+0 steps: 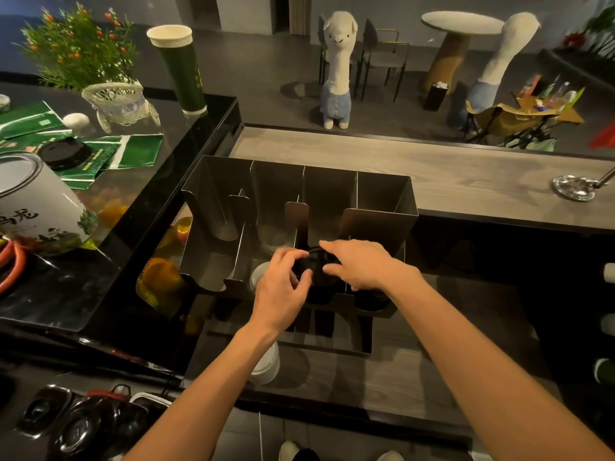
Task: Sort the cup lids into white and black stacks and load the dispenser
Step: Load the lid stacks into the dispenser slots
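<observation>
Head view, looking down on the dispenser (216,181), a four-compartment metal rack that stands toward the far edge of the grey worktop (382,377), its slotted front facing the near edge. Both hands meet at the third compartment from the left. The left hand (283,287) curls its fingers round the left rim of the black lids (317,271). The right hand (362,264) reaches over from the right, fingers across the far rim and thumb on the near side. Each grip is therefore closed on the same load. The shadow hides whether that load is one lid or several.

The black lids sit at the mouth of the third compartment, between its two dividers and partly below their top edges. The far rim shows as a raised arc, so the load appears tilted toward the person. The channel lies directly under the grip and its long axis runs downward. The coming move is thus probably a plain lowering, with the lids first levelled so that the rim clears both dividers.

White lids (259,276) lie in the second compartment, just beside the left hand. A further white stack (268,364) stands on the worktop in front of the dispenser, partly hidden beneath the left forearm. The left hand is the nearer to both.
</observation>
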Available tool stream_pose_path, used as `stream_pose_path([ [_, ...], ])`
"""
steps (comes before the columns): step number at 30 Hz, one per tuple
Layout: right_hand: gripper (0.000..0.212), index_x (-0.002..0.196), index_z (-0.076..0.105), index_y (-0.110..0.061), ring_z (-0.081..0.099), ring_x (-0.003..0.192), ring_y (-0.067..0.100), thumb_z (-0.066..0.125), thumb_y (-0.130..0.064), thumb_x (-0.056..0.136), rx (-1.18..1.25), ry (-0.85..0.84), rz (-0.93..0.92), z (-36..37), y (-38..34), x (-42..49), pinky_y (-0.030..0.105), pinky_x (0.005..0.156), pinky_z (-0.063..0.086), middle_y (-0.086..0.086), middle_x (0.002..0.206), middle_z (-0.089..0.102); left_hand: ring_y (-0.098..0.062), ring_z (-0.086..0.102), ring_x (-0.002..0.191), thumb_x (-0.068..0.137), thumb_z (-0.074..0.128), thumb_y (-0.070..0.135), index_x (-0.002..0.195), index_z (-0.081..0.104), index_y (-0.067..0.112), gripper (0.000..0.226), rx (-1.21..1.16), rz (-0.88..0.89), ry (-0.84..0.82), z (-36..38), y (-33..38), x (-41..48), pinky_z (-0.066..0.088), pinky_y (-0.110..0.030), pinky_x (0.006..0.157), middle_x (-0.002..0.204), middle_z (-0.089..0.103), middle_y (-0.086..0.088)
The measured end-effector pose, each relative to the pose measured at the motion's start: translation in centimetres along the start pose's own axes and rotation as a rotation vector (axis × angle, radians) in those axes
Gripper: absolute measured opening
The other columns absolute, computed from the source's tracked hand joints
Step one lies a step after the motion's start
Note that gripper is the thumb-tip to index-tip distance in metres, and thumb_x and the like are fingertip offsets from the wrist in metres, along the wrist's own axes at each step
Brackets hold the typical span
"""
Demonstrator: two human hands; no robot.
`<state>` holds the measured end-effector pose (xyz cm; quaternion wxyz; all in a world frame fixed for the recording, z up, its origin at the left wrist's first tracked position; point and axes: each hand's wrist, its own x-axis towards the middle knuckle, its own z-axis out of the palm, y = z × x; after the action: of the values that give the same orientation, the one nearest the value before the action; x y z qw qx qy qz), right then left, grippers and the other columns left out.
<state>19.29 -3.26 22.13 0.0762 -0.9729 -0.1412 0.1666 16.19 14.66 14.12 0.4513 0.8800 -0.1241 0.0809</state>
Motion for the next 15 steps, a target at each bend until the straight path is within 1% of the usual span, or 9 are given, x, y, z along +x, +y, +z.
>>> stream_pose_path([
  [1, 0.050, 0.153, 0.037, -0.026, 0.063, 0.087, 0.011, 0.048, -0.038, 0.105, -0.006, 0.026, 0.001, 0.06, 0.01, 0.08, 0.032, 0.085, 0.052, 0.001, 0.143, 0.055, -0.002, 0.061, 0.079, 0.098, 0.066, 0.020, 0.129, 0.062, 0.016, 0.032, -0.001, -0.002, 0.010, 0.06, 0.04, -0.08, 0.053, -0.014, 0.068, 0.125, 0.055, 0.008],
  [3, 0.046, 0.152, 0.039, -0.026, 0.064, 0.110, 0.019, 0.048, -0.030, 0.106, -0.030, 0.057, 0.004, 0.30, -0.05, 0.28, 0.034, 0.089, 0.053, 0.002, 0.143, 0.056, -0.003, 0.062, 0.077, 0.098, 0.066, 0.023, 0.127, 0.064, 0.016, 0.030, 0.017, 0.003, 0.027, 0.14, 0.05, -0.25, 0.054, -0.015, 0.067, 0.120, 0.056, 0.008],
  [4, 0.048, 0.153, 0.037, -0.028, 0.064, 0.112, 0.021, 0.049, -0.025, 0.106, -0.050, 0.058, 0.004, 0.46, -0.14, 0.36, 0.035, 0.088, 0.055, 0.003, 0.141, 0.058, -0.004, 0.062, 0.075, 0.098, 0.067, 0.023, 0.125, 0.065, 0.016, 0.029, 0.031, 0.001, 0.034, 0.16, 0.03, -0.34, 0.056, -0.017, 0.068, 0.116, 0.056, 0.009],
  [6, 0.058, 0.155, 0.031, -0.030, 0.067, 0.105, 0.022, 0.054, -0.017, 0.104, -0.110, 0.035, 0.001, 0.69, -0.18, 0.52, 0.036, 0.085, 0.058, 0.004, 0.137, 0.061, -0.004, 0.062, 0.072, 0.097, 0.069, 0.025, 0.120, 0.067, 0.017, 0.025, 0.037, -0.017, 0.053, 0.21, 0.00, -0.47, 0.058, -0.021, 0.068, 0.110, 0.055, 0.009],
  [8, 0.065, 0.156, 0.029, -0.031, 0.068, 0.094, 0.019, 0.059, -0.013, 0.101, -0.146, 0.020, 0.002, 0.61, -0.04, 0.63, 0.037, 0.083, 0.060, 0.004, 0.131, 0.063, -0.005, 0.062, 0.071, 0.097, 0.069, 0.027, 0.116, 0.067, 0.017, 0.022, 0.029, -0.036, 0.072, 0.27, 0.06, -0.38, 0.057, -0.021, 0.067, 0.107, 0.055, 0.009],
  [10, 0.065, 0.155, 0.031, -0.033, 0.063, 0.080, 0.014, 0.060, -0.012, 0.100, -0.142, 0.028, 0.011, 0.34, -0.05, 0.77, 0.037, 0.081, 0.060, 0.004, 0.126, 0.065, -0.006, 0.061, 0.069, 0.097, 0.069, 0.028, 0.115, 0.067, 0.017, 0.021, 0.026, -0.047, 0.087, 0.32, 0.13, -0.17, 0.055, -0.018, 0.067, 0.106, 0.056, 0.008],
  [12, 0.065, 0.154, 0.032, -0.035, 0.058, 0.070, 0.011, 0.059, -0.011, 0.100, -0.145, 0.045, 0.018, 0.23, -0.28, 0.85, 0.037, 0.078, 0.061, 0.003, 0.121, 0.067, -0.006, 0.061, 0.068, 0.096, 0.071, 0.027, 0.114, 0.067, 0.017, 0.021, 0.026, -0.048, 0.096, 0.35, 0.09, -0.06, 0.054, -0.016, 0.067, 0.106, 0.056, 0.008],
  [15, 0.072, 0.155, 0.030, -0.036, 0.056, 0.062, 0.008, 0.060, -0.006, 0.098, -0.149, 0.061, -0.003, 0.43, -0.44, 0.85, 0.033, 0.075, 0.061, 0.001, 0.127, 0.066, -0.005, 0.060, 0.066, 0.094, 0.074, 0.024, 0.112, 0.067, 0.017, 0.021, 0.028, -0.027, 0.105, 0.55, -0.09, -0.20, 0.056, -0.018, 0.067, 0.108, 0.055, 0.008],
])
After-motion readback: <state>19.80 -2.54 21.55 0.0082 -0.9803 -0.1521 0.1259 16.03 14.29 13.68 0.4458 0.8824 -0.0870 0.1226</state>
